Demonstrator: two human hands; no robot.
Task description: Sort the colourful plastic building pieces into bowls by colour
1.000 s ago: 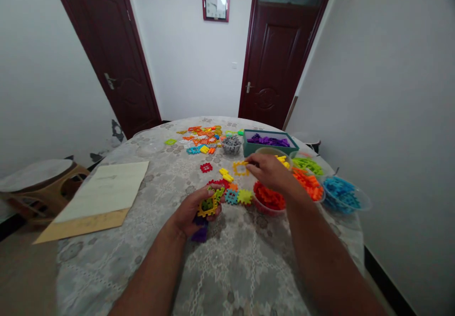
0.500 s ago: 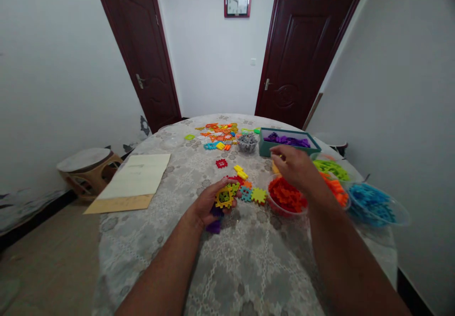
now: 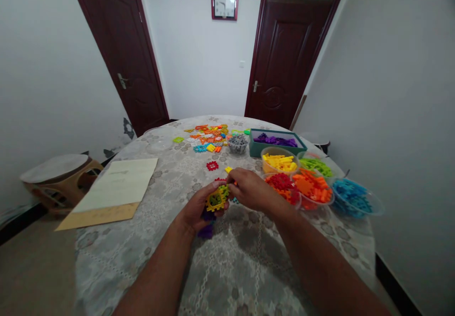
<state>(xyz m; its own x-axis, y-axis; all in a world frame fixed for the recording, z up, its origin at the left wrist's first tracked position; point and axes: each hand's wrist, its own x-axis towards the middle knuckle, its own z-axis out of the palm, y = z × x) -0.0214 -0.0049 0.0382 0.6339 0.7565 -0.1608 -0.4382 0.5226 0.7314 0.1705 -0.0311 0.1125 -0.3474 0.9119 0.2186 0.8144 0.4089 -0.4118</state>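
Gripped in my left hand [image 3: 195,208] is an assembly of toothed plastic building blocks [image 3: 214,201], yellow in front with green behind it. Purple blocks [image 3: 205,231] show beneath that hand; whether they join the held blocks I cannot tell. My right hand [image 3: 250,189] is closed in a pinch at the right edge of the assembly. Its fingertips hide what, if anything, they hold. Beyond the hands lie a red square block [image 3: 212,165] and a yellow block [image 3: 228,169]. Further blocks are partly covered by my right hand.
To the right stand tubs of yellow [image 3: 280,162], green [image 3: 316,165], red [image 3: 284,183], orange [image 3: 313,187] and blue blocks [image 3: 353,197]. A green box [image 3: 277,151] holds purple blocks. Farther back are a grey-filled bowl [image 3: 237,144] and loose blocks [image 3: 209,134]. Paper [image 3: 117,188] lies left.
My right hand has moved left and down from above the tubs to the blocks in my left hand. The yellow tub is uncovered. The camera view has shifted slightly right.
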